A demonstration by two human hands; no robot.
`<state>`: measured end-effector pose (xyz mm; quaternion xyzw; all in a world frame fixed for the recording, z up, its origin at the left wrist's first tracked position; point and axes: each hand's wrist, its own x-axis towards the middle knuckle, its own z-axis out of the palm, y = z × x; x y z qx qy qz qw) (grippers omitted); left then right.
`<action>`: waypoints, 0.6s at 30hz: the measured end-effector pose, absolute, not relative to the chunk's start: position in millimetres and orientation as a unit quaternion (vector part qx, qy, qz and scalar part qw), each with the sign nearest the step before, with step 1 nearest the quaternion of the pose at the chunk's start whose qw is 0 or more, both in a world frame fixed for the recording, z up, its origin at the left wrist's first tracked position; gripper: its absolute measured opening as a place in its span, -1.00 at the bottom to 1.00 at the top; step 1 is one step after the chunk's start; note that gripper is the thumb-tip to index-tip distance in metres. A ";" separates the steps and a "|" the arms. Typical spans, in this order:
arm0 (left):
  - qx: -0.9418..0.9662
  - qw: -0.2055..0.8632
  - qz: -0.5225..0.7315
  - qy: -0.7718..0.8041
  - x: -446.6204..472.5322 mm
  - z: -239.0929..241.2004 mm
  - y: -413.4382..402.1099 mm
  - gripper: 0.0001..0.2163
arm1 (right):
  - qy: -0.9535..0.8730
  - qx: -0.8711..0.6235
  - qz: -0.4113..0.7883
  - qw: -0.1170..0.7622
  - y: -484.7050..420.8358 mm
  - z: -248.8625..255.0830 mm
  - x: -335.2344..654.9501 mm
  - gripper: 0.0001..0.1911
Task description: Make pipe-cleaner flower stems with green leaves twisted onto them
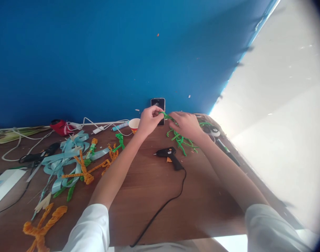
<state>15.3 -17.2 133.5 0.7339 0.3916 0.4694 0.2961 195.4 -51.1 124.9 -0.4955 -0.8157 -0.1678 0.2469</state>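
In the head view, the left hand [149,120] has its grip pinching a green pipe-cleaner twist [167,116] – partly hidden behind the fingers – above the wooden table [146,196]. The right hand [186,126] covers the rest; I can't tell whether its grip is closed.

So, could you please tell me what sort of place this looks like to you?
It looks like a craft workspace: a hot glue gun lies on the wooden desk with twisted green pipe cleaners and loops of pale blue ribbon.
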 end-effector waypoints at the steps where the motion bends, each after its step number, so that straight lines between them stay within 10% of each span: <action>1: 0.734 0.292 0.471 0.393 15.1 133.4 -17.2 -0.87 | -0.816 -0.495 -0.170 0.247 -51.0 124.9 195.7 -0.71; 18: 0.815 0.216 0.373 0.388 -0.6 144.6 -15.4 -0.83 | -0.839 -0.492 -0.164 0.166 -56.8 131.0 198.5 -0.69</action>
